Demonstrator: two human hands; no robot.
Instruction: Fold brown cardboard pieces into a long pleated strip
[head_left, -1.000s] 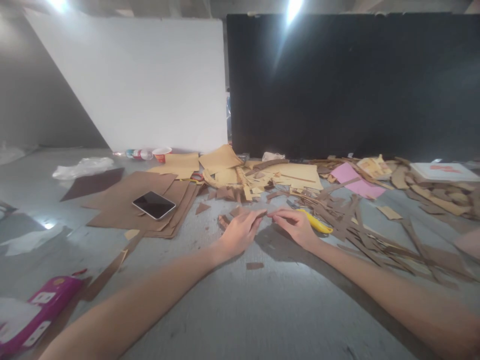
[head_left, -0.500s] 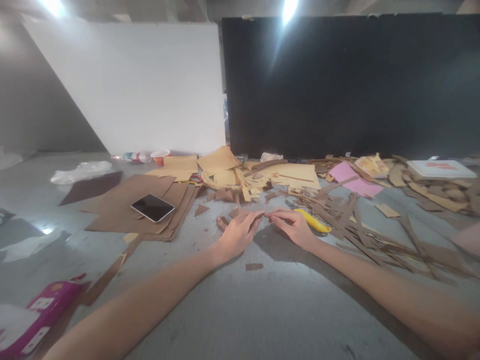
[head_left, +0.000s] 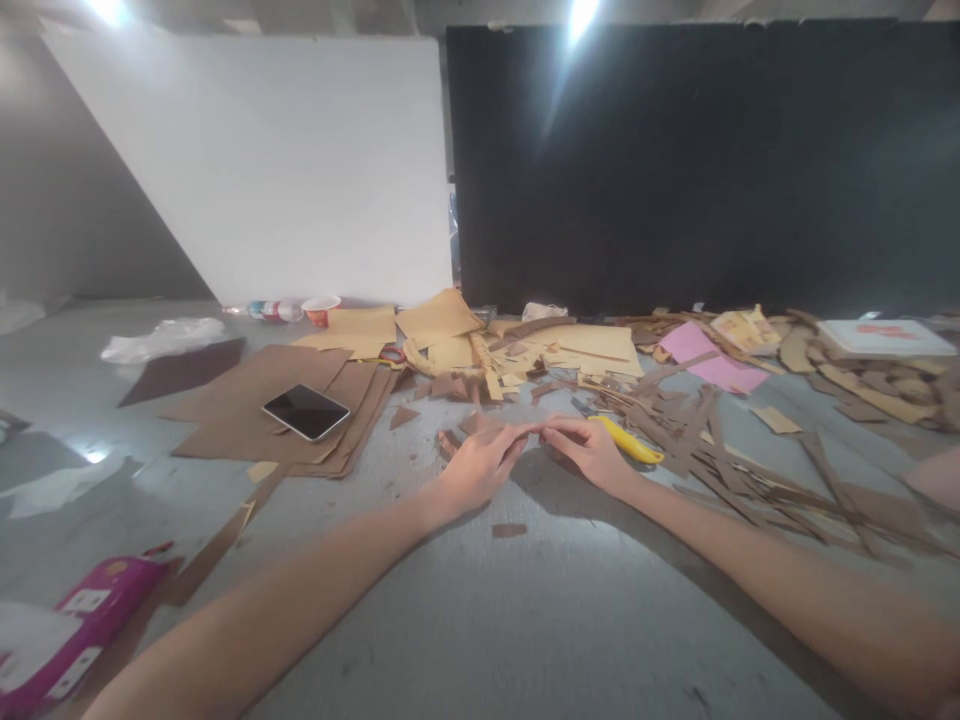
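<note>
My left hand (head_left: 476,465) and my right hand (head_left: 589,450) meet fingertip to fingertip over the grey table (head_left: 465,620). Between them they pinch a small brown cardboard strip (head_left: 534,428). A yellow utility knife (head_left: 628,442) lies on the table just right of my right hand, partly hidden behind it. Small brown cardboard scraps (head_left: 450,438) lie just beyond my left hand, and one scrap (head_left: 508,530) lies nearer me.
A phone (head_left: 306,412) rests on a stack of brown cardboard sheets (head_left: 255,405) at the left. Tan sheets (head_left: 577,345), a pink sheet (head_left: 709,360) and many cut strips (head_left: 757,470) spread to the right. A magenta case (head_left: 79,620) lies near left. White and black boards stand behind.
Both hands stay together on the strip; the fingers have shifted only slightly. The view has moved a little.
</note>
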